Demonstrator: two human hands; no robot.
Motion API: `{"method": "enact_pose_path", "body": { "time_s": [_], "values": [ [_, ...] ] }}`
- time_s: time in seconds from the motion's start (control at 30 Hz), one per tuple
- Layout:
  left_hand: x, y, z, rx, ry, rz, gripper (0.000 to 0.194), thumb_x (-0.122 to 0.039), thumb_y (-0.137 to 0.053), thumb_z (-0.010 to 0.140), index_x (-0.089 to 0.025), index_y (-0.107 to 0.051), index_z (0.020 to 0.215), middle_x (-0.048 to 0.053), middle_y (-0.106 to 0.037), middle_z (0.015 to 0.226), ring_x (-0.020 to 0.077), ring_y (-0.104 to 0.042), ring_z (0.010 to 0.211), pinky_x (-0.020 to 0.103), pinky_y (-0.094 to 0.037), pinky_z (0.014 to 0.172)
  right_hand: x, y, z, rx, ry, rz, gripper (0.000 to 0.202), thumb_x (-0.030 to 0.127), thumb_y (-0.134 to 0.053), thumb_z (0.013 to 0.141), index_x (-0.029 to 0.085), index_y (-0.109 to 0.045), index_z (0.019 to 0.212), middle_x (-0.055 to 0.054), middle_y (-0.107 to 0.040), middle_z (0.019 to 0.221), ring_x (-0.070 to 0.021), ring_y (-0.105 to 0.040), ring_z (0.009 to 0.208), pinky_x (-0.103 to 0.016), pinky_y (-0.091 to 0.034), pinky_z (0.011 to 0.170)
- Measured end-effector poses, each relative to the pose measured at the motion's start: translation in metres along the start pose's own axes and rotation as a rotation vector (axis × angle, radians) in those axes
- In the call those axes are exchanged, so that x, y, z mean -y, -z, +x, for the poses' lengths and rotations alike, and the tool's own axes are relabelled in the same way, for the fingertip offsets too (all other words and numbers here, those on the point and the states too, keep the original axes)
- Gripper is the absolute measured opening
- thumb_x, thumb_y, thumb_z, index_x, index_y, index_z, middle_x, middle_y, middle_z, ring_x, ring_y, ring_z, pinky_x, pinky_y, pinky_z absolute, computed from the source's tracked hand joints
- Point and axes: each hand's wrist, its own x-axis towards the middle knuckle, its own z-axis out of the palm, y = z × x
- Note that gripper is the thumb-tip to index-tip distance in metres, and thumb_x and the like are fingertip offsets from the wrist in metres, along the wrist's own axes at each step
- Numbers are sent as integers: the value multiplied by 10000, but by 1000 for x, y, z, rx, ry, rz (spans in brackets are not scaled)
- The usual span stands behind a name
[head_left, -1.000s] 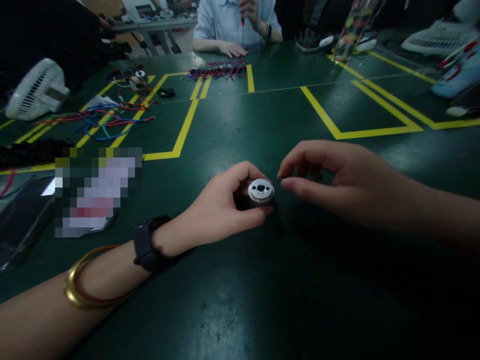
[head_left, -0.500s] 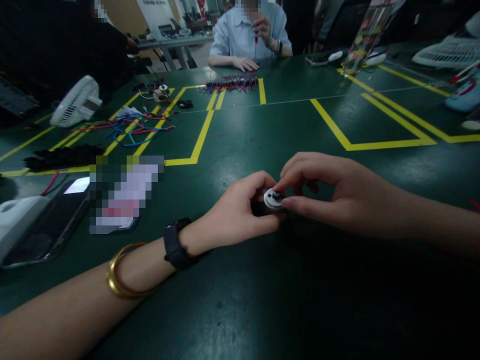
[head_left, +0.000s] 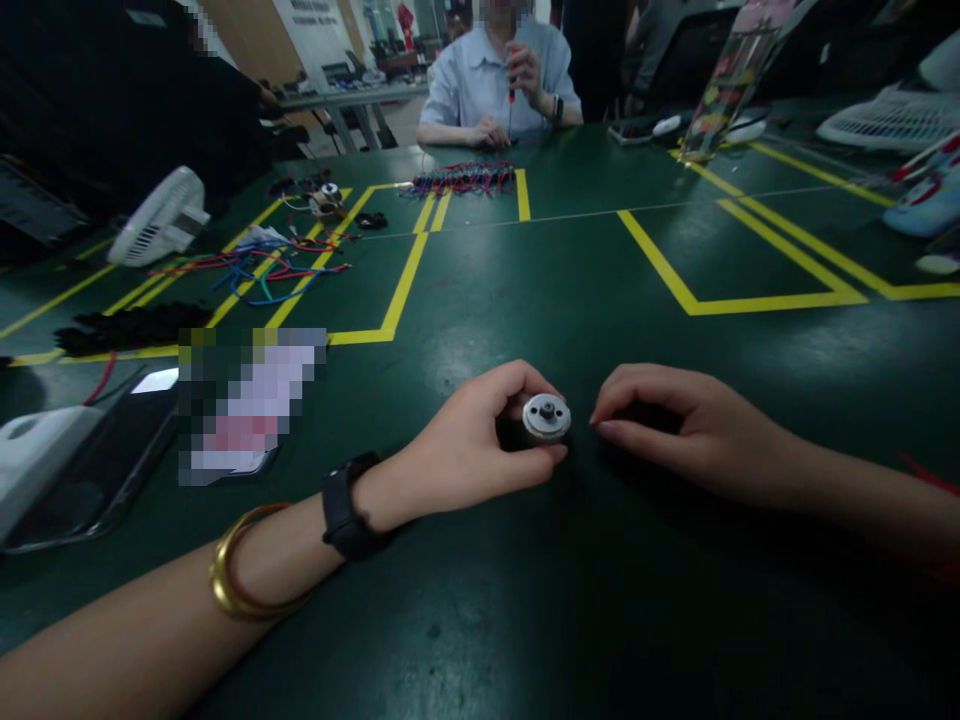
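My left hand (head_left: 476, 435) is wrapped round a small motor (head_left: 547, 418), fingers behind it and thumb in front. Its round silver end faces up, showing a dark centre shaft with small holes beside it; the body below is mostly hidden by the hand. A short gap to the right of the motor, my right hand (head_left: 675, 420) rests low over the table, thumb and forefinger brought together. Whatever may be between those fingertips is too small or hidden to make out.
On the green table (head_left: 480, 610), a phone (head_left: 97, 460) and a partly blurred packet (head_left: 251, 410) lie left. Beyond them are loose wires (head_left: 277, 270), black parts (head_left: 131, 328) and a white fan (head_left: 157, 215). A co-worker (head_left: 499, 80) opposite holds a screwdriver near a wire bundle (head_left: 465, 179).
My right hand has drawn back from the motor's top, moving right and slightly down, its fingers now apart from it. The motor's silver face is uncovered, still in my left hand.
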Motion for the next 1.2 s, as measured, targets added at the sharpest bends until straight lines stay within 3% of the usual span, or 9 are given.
{"method": "enact_pose_path", "body": {
  "time_s": [0.1,0.23,0.37,0.47,0.63,0.83,1.2],
  "values": [
    [0,0,0,-3,-3,2,282,-164,-686,767,-168,-550,1013,35,-643,979,180,-633,894,304,-514,791,3,-1,3,38,67,-92,84,249,-611,866,207,-676,900,-38,-645,922,-173,-613,810,-305,-486,710],
    [-1,-1,0,-6,3,7,274,-159,-685,756,-176,-544,990,20,-630,937,163,-618,835,275,-500,728,15,2,12,44,-4,-108,111,274,-601,878,199,-672,920,-35,-638,887,-170,-604,759,-301,-486,654],
    [0,-1,1,-25,5,19,255,-159,-680,745,-185,-525,946,-7,-602,864,144,-590,753,251,-476,649,34,1,24,-126,127,-126,183,301,-667,830,183,-677,969,-50,-607,962,-168,-587,766,-304,-483,657],
    [1,-2,1,-29,-6,43,252,-149,-665,738,-177,-528,947,8,-614,902,163,-603,794,270,-485,672,47,-2,31,-178,287,-184,97,220,-686,798,166,-695,879,-67,-573,996,-188,-584,869,-317,-480,746],
    [0,-2,1,-24,8,29,271,-155,-681,740,-180,-531,965,0,-618,880,152,-601,774,262,-487,664,42,6,24,-300,249,-202,83,245,-658,837,187,-679,892,-56,-573,981,-174,-581,810,-308,-483,689],
    [-4,-1,-1,-23,18,50,270,-153,-677,749,-169,-561,993,36,-654,965,187,-631,878,310,-509,774,6,-3,1,-44,136,-331,112,234,-643,826,212,-686,927,-93,-581,1062,-247,-580,983,-406,-501,824],
    [-3,-2,-2,-26,3,21,296,-163,-677,751,-178,-569,1026,42,-666,989,193,-644,889,317,-525,779,2,-7,-1,-61,120,-325,163,254,-665,793,217,-671,952,-98,-616,1079,-275,-589,1017,-452,-504,846]
  ]
}}
